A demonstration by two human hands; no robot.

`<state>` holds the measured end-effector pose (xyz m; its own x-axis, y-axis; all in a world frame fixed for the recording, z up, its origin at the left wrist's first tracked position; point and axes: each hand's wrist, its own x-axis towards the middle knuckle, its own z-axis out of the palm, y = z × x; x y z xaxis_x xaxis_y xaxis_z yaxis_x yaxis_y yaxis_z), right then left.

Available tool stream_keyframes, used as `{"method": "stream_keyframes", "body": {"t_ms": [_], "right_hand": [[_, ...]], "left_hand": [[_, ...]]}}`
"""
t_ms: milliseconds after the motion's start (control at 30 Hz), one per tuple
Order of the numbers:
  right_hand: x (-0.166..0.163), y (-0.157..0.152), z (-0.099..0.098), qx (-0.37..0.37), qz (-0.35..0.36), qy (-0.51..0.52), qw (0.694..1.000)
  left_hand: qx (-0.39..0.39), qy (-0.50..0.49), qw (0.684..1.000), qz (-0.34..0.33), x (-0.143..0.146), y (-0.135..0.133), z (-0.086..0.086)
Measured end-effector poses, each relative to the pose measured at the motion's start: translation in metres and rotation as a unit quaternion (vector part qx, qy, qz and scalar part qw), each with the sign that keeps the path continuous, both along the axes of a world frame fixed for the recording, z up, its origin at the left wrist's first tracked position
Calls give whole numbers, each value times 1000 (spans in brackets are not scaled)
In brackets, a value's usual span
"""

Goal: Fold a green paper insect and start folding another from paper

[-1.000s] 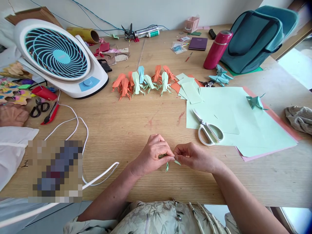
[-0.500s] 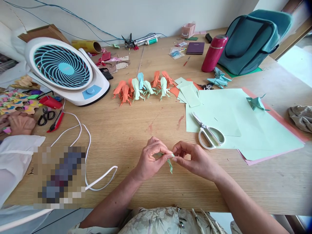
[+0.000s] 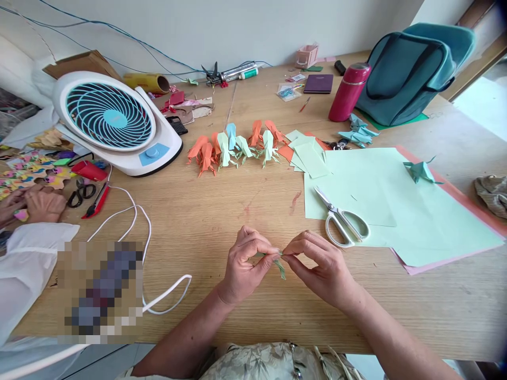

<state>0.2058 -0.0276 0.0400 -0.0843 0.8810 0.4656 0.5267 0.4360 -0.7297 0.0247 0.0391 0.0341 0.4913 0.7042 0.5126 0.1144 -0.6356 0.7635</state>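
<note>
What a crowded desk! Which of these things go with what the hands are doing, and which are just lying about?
In hand: left hand and right hand pinching a small green paper fold; likely also the pale green sheets, scissors, finished paper figures.
Lying about: fan, white cable, red flask, teal bag, purple notebook.
</note>
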Motion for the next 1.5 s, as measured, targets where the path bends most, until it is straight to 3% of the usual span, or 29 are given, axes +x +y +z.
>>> {"method": "stream_keyframes", "body": {"t_ms": [733,1067,1133,1233,1367,1500], "right_hand": [[-4,-1,0,5,-38,-1,999],[-1,1,-6,25,-37,-60,997],[-1,1,-4,-1,-35,-29,999],[1,1,1,-109,-28,51,992],[5,3,4,-269,16,150,951],[7,5,-1,-310,31,209,927]], "left_hand": [[21,13,1000,15,4,-5,1],[50,63,996,39,0,-2,3],[54,58,996,47,0,-1,3],[62,41,996,49,-1,-1,3],[80,40,995,38,-2,-1,2],[103,57,992,34,-1,-1,0]]}}
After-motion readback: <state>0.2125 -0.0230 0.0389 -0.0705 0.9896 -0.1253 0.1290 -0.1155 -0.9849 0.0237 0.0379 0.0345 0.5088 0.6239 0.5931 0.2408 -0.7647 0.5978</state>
